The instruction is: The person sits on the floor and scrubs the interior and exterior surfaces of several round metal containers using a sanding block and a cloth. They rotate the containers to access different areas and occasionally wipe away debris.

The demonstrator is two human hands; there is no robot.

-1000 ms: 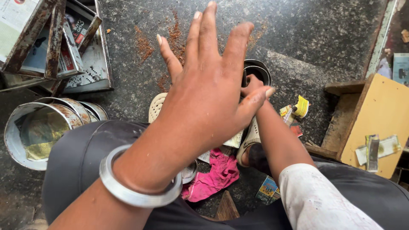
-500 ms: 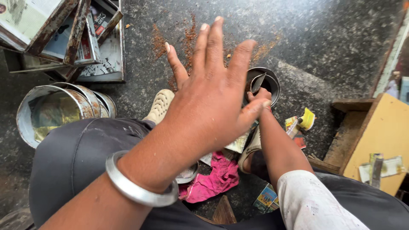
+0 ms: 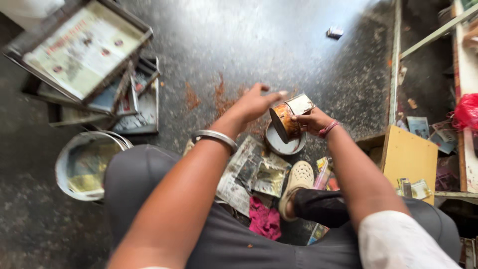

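My right hand [image 3: 312, 119] grips a small rusty tin can [image 3: 288, 118], tilted on its side with its mouth towards my left hand. A round lid or shallow tin [image 3: 285, 144] lies on the floor right below the can. My left hand [image 3: 255, 103], with a metal bangle [image 3: 215, 137] on the wrist, hovers just left of the can with its fingers extended and nothing in it. Reddish powder [image 3: 224, 97] is scattered on the grey floor beyond both hands.
A large open metal tin [image 3: 84, 164] stands at my left knee. Stacked framed pictures [image 3: 84, 55] lie at the far left. Crumpled newspaper [image 3: 251, 172], a pink rag [image 3: 264, 221] and my foot in a beige clog [image 3: 296, 182] are between my legs. A yellow wooden box [image 3: 411, 157] stands on the right.
My left hand has dropped away from the camera and now sits beside the can. The can, hidden behind that hand before, is in plain sight in my right hand.
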